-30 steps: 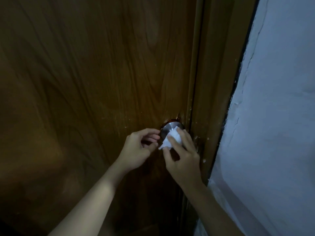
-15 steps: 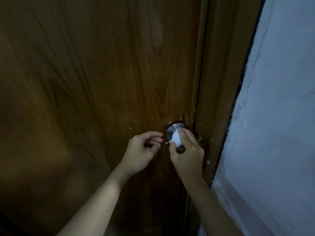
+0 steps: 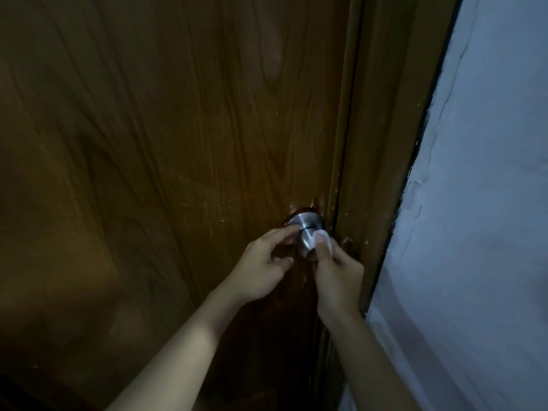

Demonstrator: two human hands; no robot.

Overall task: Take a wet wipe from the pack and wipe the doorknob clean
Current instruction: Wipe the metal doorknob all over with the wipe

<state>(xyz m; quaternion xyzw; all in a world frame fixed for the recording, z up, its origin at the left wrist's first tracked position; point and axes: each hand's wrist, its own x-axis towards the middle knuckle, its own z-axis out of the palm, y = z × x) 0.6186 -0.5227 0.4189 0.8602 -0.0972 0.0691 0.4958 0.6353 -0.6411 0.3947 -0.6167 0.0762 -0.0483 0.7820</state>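
Since half a second ago the right hand (image 3: 338,274) has slid the wet wipe (image 3: 321,240) from the front of the doorknob (image 3: 305,232) round to its right side, so more bare metal shows now, and the left hand (image 3: 261,262) has closed in from just beside the knob to touching it. I see the wipe bunched small and white, pinched in the right hand's fingertips (image 3: 319,239) and pressed on the knob's right flank. Left hand: index finger stretched out, tip on the knob's left edge near the neck, other fingers curled in loosely, nothing held that I can see. Knob is brushed silver, round, sticking out of the wooden door (image 3: 163,143) close to its right edge, with a reddish ring where it meets the wood. Scratches and pale flecks on the wood around it. Door frame (image 3: 385,143) runs just right of the knob, then a pale wall (image 3: 489,203) with cracked paint along the seam. Both forearms bare, coming up from the bottom. Lighting dim, wipe pack out of frame.
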